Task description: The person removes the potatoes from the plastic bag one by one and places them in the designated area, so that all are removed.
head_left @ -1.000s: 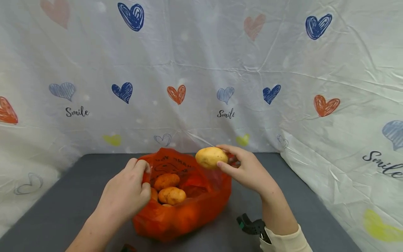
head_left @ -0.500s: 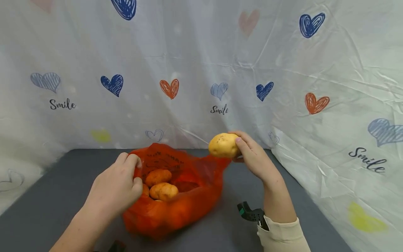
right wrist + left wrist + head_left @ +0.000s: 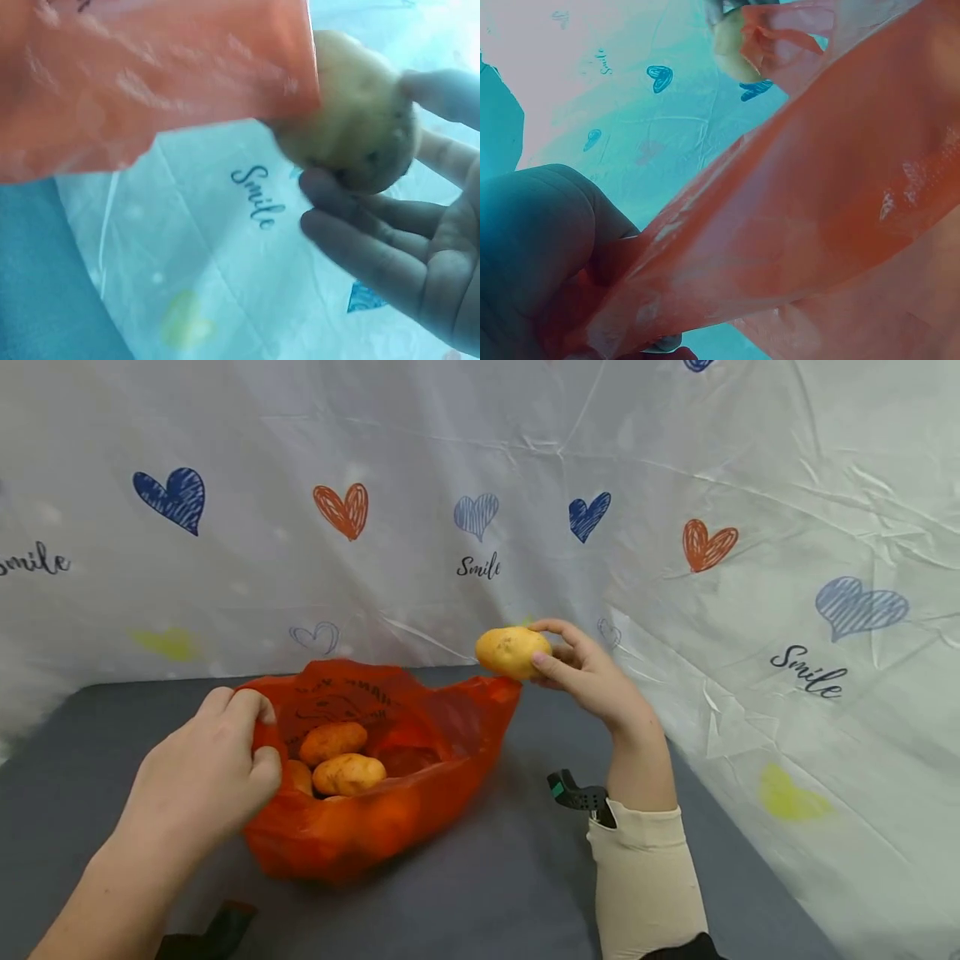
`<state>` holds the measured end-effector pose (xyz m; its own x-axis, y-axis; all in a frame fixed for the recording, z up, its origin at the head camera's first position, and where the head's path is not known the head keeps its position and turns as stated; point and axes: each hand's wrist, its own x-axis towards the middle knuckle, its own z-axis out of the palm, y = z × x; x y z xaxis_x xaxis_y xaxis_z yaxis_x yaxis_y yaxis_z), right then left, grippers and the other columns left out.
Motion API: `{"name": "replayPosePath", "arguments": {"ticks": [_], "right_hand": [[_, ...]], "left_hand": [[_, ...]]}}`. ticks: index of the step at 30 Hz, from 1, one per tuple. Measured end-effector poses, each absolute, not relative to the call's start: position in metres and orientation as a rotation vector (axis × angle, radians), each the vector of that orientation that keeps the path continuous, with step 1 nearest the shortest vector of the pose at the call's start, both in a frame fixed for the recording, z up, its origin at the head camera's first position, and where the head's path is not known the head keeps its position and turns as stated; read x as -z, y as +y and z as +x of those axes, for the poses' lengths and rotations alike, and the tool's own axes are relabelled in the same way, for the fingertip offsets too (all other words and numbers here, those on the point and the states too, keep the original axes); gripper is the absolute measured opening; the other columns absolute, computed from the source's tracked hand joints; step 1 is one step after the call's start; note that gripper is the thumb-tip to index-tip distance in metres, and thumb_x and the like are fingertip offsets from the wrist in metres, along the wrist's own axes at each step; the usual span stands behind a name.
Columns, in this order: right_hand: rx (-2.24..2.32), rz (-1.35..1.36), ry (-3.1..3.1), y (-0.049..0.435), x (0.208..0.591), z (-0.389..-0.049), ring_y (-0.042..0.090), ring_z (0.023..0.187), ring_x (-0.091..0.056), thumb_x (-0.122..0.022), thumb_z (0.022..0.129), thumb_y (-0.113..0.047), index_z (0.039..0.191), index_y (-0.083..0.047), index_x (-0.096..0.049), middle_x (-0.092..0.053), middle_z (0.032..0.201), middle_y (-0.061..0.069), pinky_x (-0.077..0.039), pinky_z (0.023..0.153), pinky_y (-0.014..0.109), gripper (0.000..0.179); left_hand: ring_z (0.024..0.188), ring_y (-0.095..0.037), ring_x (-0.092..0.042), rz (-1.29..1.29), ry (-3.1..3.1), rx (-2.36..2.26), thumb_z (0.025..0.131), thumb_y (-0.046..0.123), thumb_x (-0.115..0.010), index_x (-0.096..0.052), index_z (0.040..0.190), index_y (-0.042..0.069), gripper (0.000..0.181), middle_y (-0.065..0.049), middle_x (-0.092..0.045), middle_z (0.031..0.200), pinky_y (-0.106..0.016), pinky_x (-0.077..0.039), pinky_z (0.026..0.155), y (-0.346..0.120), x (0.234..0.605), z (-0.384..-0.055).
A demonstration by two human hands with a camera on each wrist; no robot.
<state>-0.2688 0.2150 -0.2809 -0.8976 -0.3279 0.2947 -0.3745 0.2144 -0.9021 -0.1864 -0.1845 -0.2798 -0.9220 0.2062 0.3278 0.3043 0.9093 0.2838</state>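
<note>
An orange-red plastic bag (image 3: pixel 420 817) stands with its mouth wide apart. My left hand (image 3: pixel 197 772) grips its left rim, the fingers curled round the bunched film. Between the thumb and fingers of my right hand (image 3: pixel 592 681) is a yellow potato (image 3: pixel 504 651), held above the bag's right corner. In the right wrist view the bag film (image 3: pixel 172 67) overlaps part of that potato (image 3: pixel 352 112); whether the right fingers also hold the film, I cannot tell. Inside the bag lie several potatoes, among them a browner one (image 3: pixel 333 742) and a lighter one (image 3: pixel 350 774).
The bag stands on a dark grey table (image 3: pixel 480 893). A white curtain (image 3: pixel 405 435) printed with hearts hangs behind and to the right. Black camera mounts show at the right wrist (image 3: pixel 577 793) and below the left forearm (image 3: pixel 221 931).
The right hand has carried the potato from over the bag's mouth to its right corner, which now stretches further up and right. The left hand keeps its grip; the head view has tilted down and shifted right.
</note>
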Motion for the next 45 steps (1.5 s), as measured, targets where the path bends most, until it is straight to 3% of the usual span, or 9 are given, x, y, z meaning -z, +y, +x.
{"name": "replayPosePath", "arguments": {"ticks": [9,18,25,28,35,45], "right_hand": [[-1.723,0.663,-2.596,0.226,0.29,-0.283,0.031,0.101,-0.055,-0.066,0.087,-0.015,0.122,-0.013,-0.048,-0.056,0.119,0.013,-0.044,0.086,0.042,0.039],[-1.832,0.571,-2.727,0.239,0.335,-0.315,0.032,0.101,-0.055,-0.067,0.082,0.001,0.117,-0.009,-0.05,-0.052,0.125,0.013,-0.048,0.084,0.04,0.041],[-1.746,0.439,-2.881,0.234,0.363,-0.332,0.033,0.106,-0.053,-0.065,0.079,0.006,0.133,-0.025,-0.046,-0.044,0.13,0.013,-0.043,0.09,0.047,0.065],[-1.626,0.372,-2.962,0.229,0.371,-0.337,0.032,0.106,-0.053,-0.066,0.075,0.008,0.138,-0.026,-0.043,-0.043,0.131,0.012,-0.044,0.089,0.045,0.075],[-1.329,0.299,-3.078,0.221,0.384,-0.343,0.028,0.104,-0.047,-0.061,0.074,0.01,0.132,-0.016,-0.052,-0.047,0.133,0.009,-0.041,0.082,0.038,0.065],[-1.22,0.304,-3.162,0.219,0.379,-0.34,0.028,0.105,-0.045,-0.061,0.078,0.005,0.133,-0.02,-0.051,-0.047,0.131,0.008,-0.039,0.084,0.039,0.061]], "left_hand": [[0.061,-0.021,-0.044,-0.368,-2.769,0.485,0.08,0.011,-0.046,-0.05,0.102,0.005,0.023,-0.013,-0.044,0.1,-0.035,-0.035,0.053,-0.186,0.278,-0.187],[0.065,-0.023,-0.046,-0.373,-2.799,0.477,0.08,0.011,-0.045,-0.05,0.102,0.005,0.024,-0.014,-0.044,0.101,-0.037,-0.037,0.055,-0.186,0.278,-0.187],[0.065,-0.023,-0.045,-0.363,-2.796,0.47,0.079,0.01,-0.044,-0.05,0.101,0.005,0.023,-0.013,-0.044,0.098,-0.038,-0.037,0.055,-0.186,0.278,-0.187],[0.065,-0.022,-0.045,-0.362,-2.803,0.464,0.08,0.01,-0.044,-0.05,0.101,0.005,0.023,-0.012,-0.044,0.097,-0.037,-0.036,0.055,-0.186,0.278,-0.187],[0.066,-0.023,-0.046,-0.364,-2.808,0.463,0.08,0.011,-0.044,-0.051,0.102,0.005,0.024,-0.013,-0.045,0.099,-0.038,-0.037,0.056,-0.185,0.276,-0.187],[0.064,-0.022,-0.045,-0.373,-2.797,0.449,0.08,0.01,-0.045,-0.051,0.101,0.005,0.023,-0.012,-0.045,0.095,-0.037,-0.037,0.055,-0.186,0.276,-0.185]]}}
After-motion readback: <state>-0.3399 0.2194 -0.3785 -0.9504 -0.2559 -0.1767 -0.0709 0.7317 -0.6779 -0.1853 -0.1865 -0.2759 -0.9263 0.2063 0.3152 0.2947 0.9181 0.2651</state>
